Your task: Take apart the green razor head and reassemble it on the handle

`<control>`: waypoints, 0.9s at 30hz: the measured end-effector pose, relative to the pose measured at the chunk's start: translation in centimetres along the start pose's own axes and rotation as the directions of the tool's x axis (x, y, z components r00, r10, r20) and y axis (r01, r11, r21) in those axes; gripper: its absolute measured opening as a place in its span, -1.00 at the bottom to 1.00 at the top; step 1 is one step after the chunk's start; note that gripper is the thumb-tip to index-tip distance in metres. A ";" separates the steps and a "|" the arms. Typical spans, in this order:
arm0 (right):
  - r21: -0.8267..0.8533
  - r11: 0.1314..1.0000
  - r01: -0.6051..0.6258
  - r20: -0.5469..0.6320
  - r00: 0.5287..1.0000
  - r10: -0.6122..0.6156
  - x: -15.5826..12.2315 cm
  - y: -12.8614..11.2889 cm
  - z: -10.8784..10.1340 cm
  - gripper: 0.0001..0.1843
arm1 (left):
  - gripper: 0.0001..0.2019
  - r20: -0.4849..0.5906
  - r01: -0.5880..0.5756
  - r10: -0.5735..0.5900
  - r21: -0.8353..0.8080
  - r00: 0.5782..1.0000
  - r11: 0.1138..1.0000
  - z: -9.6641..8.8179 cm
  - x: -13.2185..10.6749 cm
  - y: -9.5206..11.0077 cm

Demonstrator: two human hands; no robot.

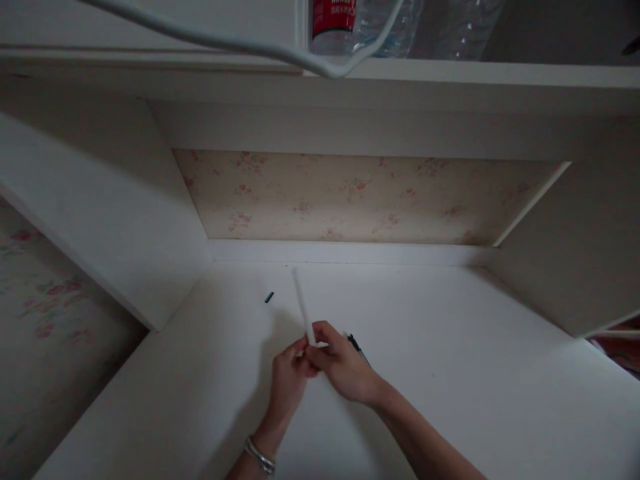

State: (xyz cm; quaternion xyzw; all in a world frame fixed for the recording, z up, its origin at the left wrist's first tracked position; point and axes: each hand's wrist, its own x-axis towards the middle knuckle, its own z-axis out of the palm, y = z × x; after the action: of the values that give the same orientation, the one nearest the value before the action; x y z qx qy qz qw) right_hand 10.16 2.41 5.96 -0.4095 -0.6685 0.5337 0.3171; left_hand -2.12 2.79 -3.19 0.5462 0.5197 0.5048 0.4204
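A slim white rod (303, 305) points up and slightly left from between my two hands, somewhat blurred; I cannot tell its exact kind. My right hand (341, 363) pinches its lower end between thumb and fingers. Close against it, my left hand (290, 370) has its fingertips closed at the same lower end, partly hidden behind the right thumb. Behind my right hand a thin black piece (355, 343), like part of a pen, lies on the white desk (450, 387), partly covered by the hand. A small dark stick-like piece (269, 297) lies left of the rod.
A shelf (470, 72) with plastic bottles (387, 30), one red-labelled (334, 17), spans above the desk. A pale cable (240, 47) hangs in front of it. White side panels (120, 200) and a low back ledge (350, 252) bound the desk, with floral wallpaper (325, 193) behind.
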 end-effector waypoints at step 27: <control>0.165 0.986 -0.009 -0.500 0.861 0.092 -10.1 11.5 -4.1 -0.61 | -0.75 0.174 0.492 -0.478 -0.528 0.861 0.693 0.4 -1.6 3.2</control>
State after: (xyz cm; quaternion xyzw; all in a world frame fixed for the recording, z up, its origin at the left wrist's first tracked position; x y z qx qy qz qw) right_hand 20.78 -3.54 -4.15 -0.5262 -0.5068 0.4665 0.4986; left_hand -1.19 0.86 -0.29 0.2492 0.4706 0.4981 0.6844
